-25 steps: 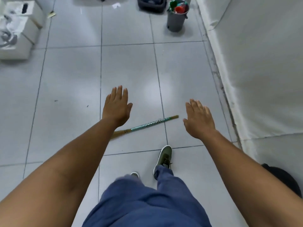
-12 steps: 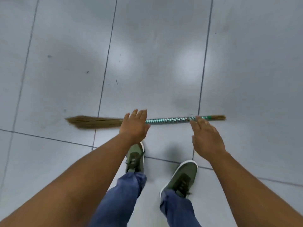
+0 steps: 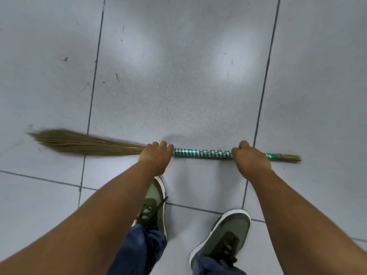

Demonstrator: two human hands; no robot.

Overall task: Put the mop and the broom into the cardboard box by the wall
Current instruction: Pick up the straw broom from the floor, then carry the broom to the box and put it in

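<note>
Broom: we are observing the broom (image 3: 202, 153) lying crosswise over the grey tiled floor (image 3: 178, 76), its straw bristles fanning out to the left and its green-and-white wrapped handle running to the right.
Left hand: we are noting the left hand (image 3: 156, 155) closing around the handle where the bristles are joining it.
Right hand: we are noting the right hand (image 3: 251, 158) wrapping the handle nearer its far end, with a short stub showing beyond it.
Feet: we are seeing two green shoes (image 3: 224, 235) standing just behind the broom, below blue trouser legs (image 3: 143, 251).
</note>
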